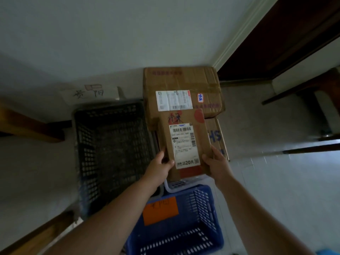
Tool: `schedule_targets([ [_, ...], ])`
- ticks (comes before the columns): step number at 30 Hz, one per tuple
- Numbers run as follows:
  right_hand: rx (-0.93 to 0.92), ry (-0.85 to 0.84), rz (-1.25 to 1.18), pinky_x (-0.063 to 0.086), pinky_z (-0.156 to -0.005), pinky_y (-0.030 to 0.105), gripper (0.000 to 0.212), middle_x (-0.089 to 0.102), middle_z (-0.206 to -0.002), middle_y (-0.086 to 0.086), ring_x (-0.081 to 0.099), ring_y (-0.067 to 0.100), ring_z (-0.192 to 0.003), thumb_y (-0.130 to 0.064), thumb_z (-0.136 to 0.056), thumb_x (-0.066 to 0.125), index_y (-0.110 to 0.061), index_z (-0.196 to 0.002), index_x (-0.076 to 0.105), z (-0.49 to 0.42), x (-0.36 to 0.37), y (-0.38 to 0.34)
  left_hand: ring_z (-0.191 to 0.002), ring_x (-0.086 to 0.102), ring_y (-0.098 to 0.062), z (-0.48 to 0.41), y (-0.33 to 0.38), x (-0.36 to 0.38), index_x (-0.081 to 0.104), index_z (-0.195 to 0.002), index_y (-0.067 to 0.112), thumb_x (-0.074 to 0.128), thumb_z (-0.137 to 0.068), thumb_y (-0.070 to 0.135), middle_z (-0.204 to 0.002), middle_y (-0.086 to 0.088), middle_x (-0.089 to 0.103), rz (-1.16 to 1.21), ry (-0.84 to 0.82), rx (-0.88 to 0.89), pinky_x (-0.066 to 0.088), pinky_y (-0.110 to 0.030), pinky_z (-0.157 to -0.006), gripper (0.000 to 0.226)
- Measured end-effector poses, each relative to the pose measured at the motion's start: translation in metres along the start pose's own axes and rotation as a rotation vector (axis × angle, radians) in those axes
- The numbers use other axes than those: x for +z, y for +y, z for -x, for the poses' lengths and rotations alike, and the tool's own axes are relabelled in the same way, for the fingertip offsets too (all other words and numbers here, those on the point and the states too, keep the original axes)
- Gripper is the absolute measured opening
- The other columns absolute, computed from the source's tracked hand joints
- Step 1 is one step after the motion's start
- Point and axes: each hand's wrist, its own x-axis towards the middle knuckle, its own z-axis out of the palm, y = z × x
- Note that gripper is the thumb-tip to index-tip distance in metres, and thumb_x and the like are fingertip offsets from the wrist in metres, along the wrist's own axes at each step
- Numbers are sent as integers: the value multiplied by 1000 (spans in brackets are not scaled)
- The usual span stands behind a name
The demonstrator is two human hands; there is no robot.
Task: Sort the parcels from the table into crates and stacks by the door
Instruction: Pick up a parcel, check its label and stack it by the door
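Our left hand (160,165) grips the parcel's (184,142) near left edge, thumb on top, and our right hand (216,162) clamps the near right corner the same way. We hold the parcel over the near side of a big box (180,80). We cannot tell if its far end touches that box.

A black crate (88,153) stands just left of the boxes. A blue crate (202,205) with an orange label (160,210) sits below our arms. A dark door (276,43) is to the right, beyond the boxes, and a handwritten paper sign (88,92) lies behind the black crate.

Our fingers are hidden under the parcel. A lower box (217,137) with blue letters shows only at the right, under the big box. A pale crate rim (182,184) peeks out below the parcel. The orange label's writing is too dim to read.

The parcel is a flat brown carton with a white barcode label, red marks and dark handwriting near its far end.
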Motion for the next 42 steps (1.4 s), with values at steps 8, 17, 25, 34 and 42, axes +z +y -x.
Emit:
schedule_targets([
  [8,13,-24,58,56,-80,41,48,66,-112,9,67,26,-96,-9,-90,58,-21,-135,47,1,-2,-2,-131,40,-21,5,2,-2,25,-148,22,53,-95,26,-147,-4,39,-38,38,-11,35,-22,-91,59],
  [17,-58,217,210,53,-88,45,55,62,-122,4,63,24,-104,-25,-82,65,-22,-134,49,75,5,-49,-133,40,-22,65,63,-37,18,-150,14,52,-93,39,-148,-11,38,-19,42,48,31,-24,-98,70],
  [25,-252,114,117,58,-76,45,25,71,-96,3,70,23,-84,-33,-86,63,-26,-111,63,185,37,-99,-131,41,-24,164,106,-73,20,-150,19,50,-95,39,-146,-7,40,-22,65,193,31,-34,-102,66],
  [34,-488,-29,10,43,-98,42,46,48,-120,-8,50,23,-115,-34,-84,63,-26,-128,54,302,69,-93,-135,35,-29,308,61,-122,24,-149,21,49,-94,41,-151,-6,32,39,218,411,27,-48,-112,63],
  [42,-603,-289,30,38,-98,39,42,52,-130,1,47,17,-110,-27,-88,62,-20,-128,54,412,147,-40,-130,41,-23,428,-20,-182,34,-144,17,56,-92,37,-146,-4,40,127,525,511,33,-38,-110,60],
])
